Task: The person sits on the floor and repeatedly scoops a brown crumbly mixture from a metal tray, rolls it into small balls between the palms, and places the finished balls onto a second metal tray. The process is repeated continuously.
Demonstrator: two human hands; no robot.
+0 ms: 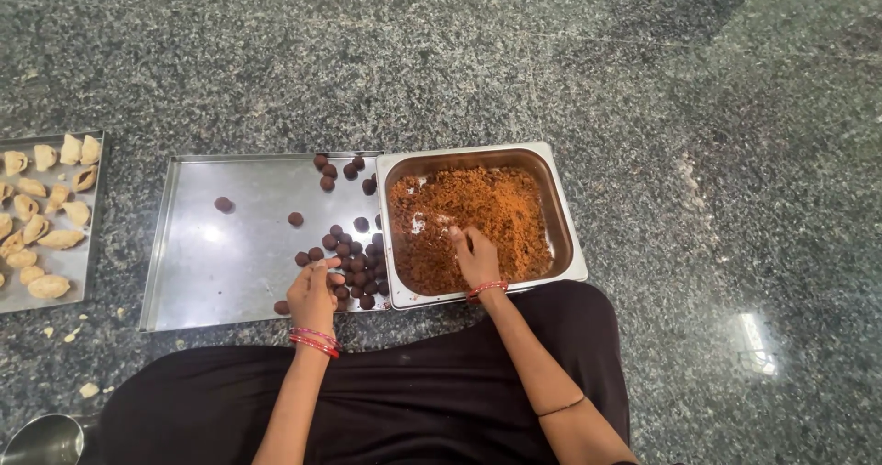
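1. A heap of orange-brown crumbly mixture (478,212) is seen inside a deep steel pan (561,209), and the right hand (477,258) is laid into it at the pan's near side.
2. The fingers (457,235) of the right hand are curled down into the mixture; whether a portion is gripped cannot be told.
3. A red bangle (487,288) is worn at the right wrist, just over the pan's near rim.
4. The left hand (312,292) is held above the near right part of a flat steel tray (197,272), which lies touching the pan's left wall.
5. The fingers (329,265) of the left hand are drawn together at the edge of a cluster of dark brown balls (356,263); a ball appears to be touched, but a firm grip cannot be confirmed.
6. Red bangles (314,340) are worn at the left wrist.
7. Further from the left fingers, a few balls (342,169) are grouped at the tray's far right corner, and two stray balls (223,204) lie apart toward the tray's middle.
8. Both vessels are set on a speckled grey stone floor (551,61), just beyond the black-clothed lap (413,382).
9. Well to the left of the left hand, a second tray (64,265) is filled with pale folded dumplings (48,286).
10. Crumbs (87,390) are scattered near it, and a steel bowl's rim (41,437) is seen at the lower left corner.
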